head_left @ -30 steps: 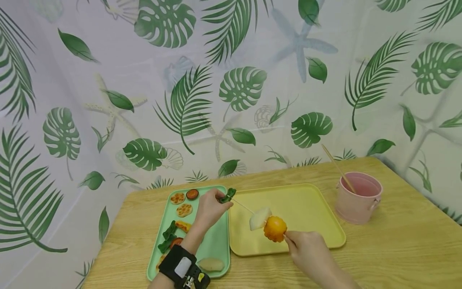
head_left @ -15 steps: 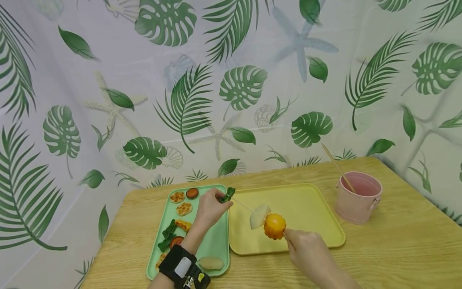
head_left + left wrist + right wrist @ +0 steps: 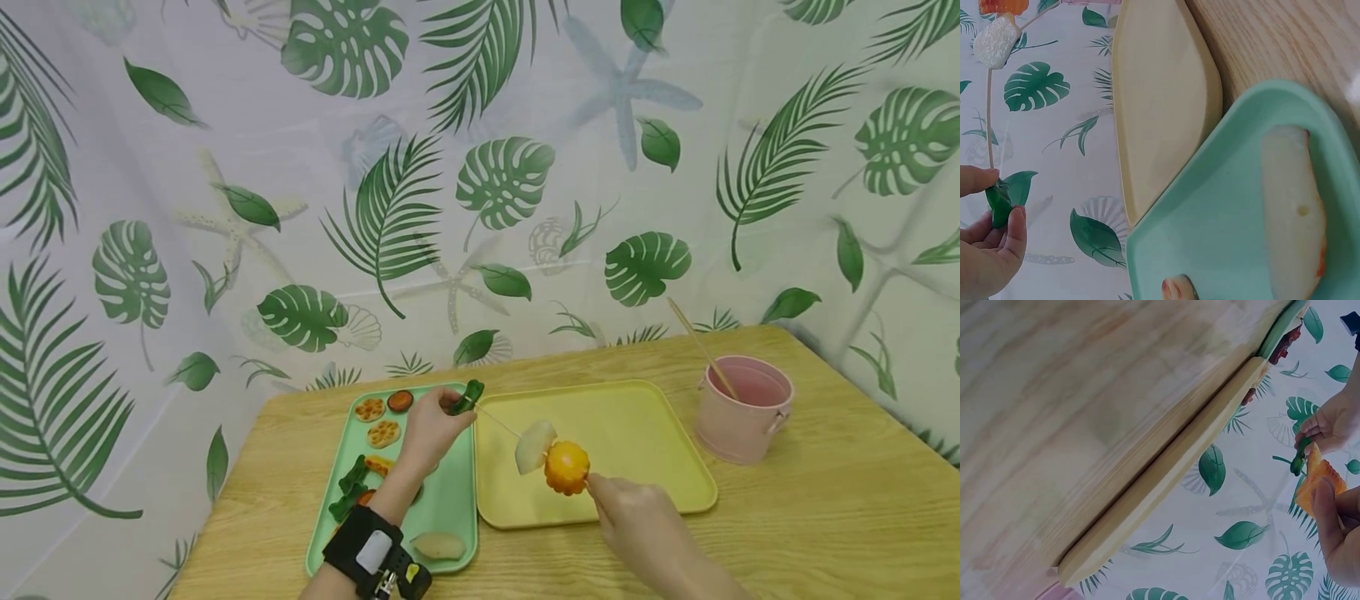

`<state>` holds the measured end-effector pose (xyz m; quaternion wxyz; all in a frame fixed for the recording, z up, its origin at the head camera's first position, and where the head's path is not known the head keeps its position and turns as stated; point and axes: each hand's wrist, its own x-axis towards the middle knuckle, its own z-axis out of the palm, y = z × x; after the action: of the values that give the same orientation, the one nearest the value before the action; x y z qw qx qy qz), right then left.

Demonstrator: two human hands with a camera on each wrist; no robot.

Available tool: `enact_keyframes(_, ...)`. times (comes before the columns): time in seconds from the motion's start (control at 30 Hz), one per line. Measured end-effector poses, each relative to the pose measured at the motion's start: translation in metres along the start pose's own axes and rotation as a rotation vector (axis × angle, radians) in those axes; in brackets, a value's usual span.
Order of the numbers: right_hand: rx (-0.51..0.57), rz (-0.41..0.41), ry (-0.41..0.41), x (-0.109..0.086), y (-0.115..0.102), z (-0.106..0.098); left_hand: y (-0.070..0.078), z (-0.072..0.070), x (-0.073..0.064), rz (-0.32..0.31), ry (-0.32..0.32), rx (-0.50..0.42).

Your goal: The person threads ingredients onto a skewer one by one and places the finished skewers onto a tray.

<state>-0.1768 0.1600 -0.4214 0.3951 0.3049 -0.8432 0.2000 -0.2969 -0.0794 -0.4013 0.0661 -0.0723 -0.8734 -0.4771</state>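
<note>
Left hand [image 3: 432,427] pinched leaf [image 3: 468,397] at skewer [image 3: 498,422] tip, grip nearly closed. Right hand [image 3: 641,518] held other end, grip closed. White piece [image 3: 535,447], orange piece [image 3: 567,467] sat threaded between.

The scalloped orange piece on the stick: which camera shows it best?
The head view: the scalloped orange piece appears whole there, its rounded face clear. The left wrist view catches only part, cut off by the top edge. The right wrist view shows it partly behind the right hand.

Corn [image 3: 567,467] on skewer [image 3: 989,119]; left tray [image 3: 452,504], right tray [image 3: 645,433], then bucket [image 3: 731,434].
</note>
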Motion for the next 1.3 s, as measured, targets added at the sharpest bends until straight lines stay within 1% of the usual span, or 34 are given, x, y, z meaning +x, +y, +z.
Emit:
enact_keyframes(0.07,-0.008,-0.048,0.008,-0.002,0.002,0.001,0.001,-0.001,0.000,0.003,0.006,-0.003)
enact_keyframes(0.17,-0.029,-0.078,0.009,-0.003,0.003,0.002,0.004,-0.002,-0.001,0.023,0.015,0.010)
enact_keyframes(0.23,-0.020,-0.072,0.014,-0.003,0.003,0.002,0.005,-0.001,-0.002,0.042,-0.002,0.008)
enact_keyframes(0.3,-0.003,-0.053,0.011,-0.001,0.001,0.002,0.007,0.000,-0.005,0.077,-0.033,0.020)
enact_keyframes(0.4,0.032,-0.001,-0.009,0.002,-0.003,0.001,0.008,0.002,-0.007,0.109,-0.069,0.029)
enact_keyframes(0.47,0.047,0.053,-0.041,0.006,-0.006,0.000,0.008,0.003,-0.008,0.118,-0.069,0.045)
enact_keyframes(0.5,0.061,0.090,-0.062,0.007,-0.008,-0.001,0.008,0.003,-0.008,0.109,-0.064,0.044)
enact_keyframes(0.6,0.128,0.222,-0.147,0.013,-0.011,-0.003,0.007,0.002,-0.009,0.100,-0.060,0.041)
enact_keyframes(0.7,0.229,0.362,-0.254,0.017,-0.012,-0.005,0.006,0.002,-0.009,0.096,-0.069,0.030)
enact_keyframes(0.8,0.356,0.475,-0.353,0.021,-0.011,-0.006,0.007,0.006,-0.011,0.104,-0.099,0.031)
enact_keyframes(0.83,0.392,0.509,-0.378,0.022,-0.011,-0.006,0.008,0.007,-0.011,0.108,-0.104,0.033)
enact_keyframes(0.9,0.440,0.555,-0.404,0.024,-0.010,-0.005,0.008,0.010,-0.012,0.116,-0.120,0.044)
enact_keyframes(0.93,0.436,0.566,-0.405,0.025,-0.010,-0.004,0.008,0.011,-0.012,0.121,-0.124,0.056)
enact_keyframes(1.0,0.381,0.563,-0.390,0.026,-0.011,-0.002,0.007,0.012,-0.012,0.116,-0.130,0.075)
enact_keyframes(1.07,0.304,0.535,-0.362,0.026,-0.012,0.001,0.006,0.012,-0.012,0.107,-0.147,0.092)
enact_keyframes(1.13,0.210,0.483,-0.329,0.025,-0.012,0.005,0.007,0.013,-0.012,0.096,-0.165,0.104)
enact_keyframes(1.17,0.180,0.458,-0.309,0.024,-0.012,0.006,0.007,0.014,-0.012,0.097,-0.179,0.110)
enact_keyframes(1.23,0.136,0.416,-0.280,0.023,-0.013,0.008,0.007,0.016,-0.012,0.102,-0.195,0.112)
enact_keyframes(1.3,0.121,0.406,-0.266,0.022,-0.013,0.009,0.008,0.018,-0.012,0.104,-0.204,0.107)
